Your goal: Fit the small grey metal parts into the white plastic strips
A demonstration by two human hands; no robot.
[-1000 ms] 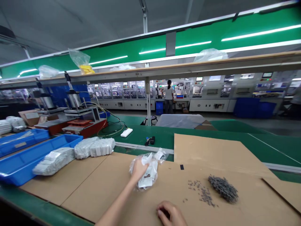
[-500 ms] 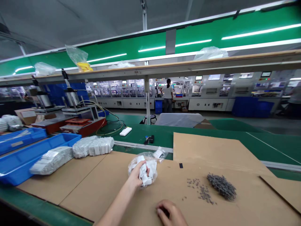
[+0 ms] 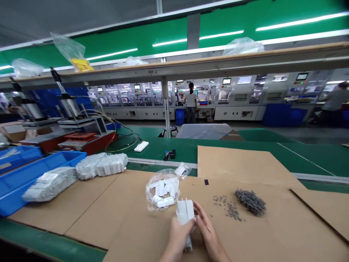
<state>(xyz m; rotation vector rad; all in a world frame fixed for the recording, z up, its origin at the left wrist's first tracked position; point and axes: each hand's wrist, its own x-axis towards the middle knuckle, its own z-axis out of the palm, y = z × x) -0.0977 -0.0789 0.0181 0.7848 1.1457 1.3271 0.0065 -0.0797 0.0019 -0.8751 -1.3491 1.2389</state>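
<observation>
Both hands meet near the front of the cardboard sheet [image 3: 114, 214]: the left hand [image 3: 178, 233] and right hand [image 3: 208, 233] grip a white plastic part [image 3: 185, 211] between them. A clear bag of white parts [image 3: 162, 189] lies just beyond, with a pile of small grey pieces [image 3: 251, 201] to the right.

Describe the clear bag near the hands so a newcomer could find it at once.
On the brown cardboard sheet covering the near green bench, look just beyond the left hand. There lies a crumpled clear bag of loose white plastic pieces; unlike the tightly wrapped white bundles farther left, it is slack, its pieces jumbled.
</observation>
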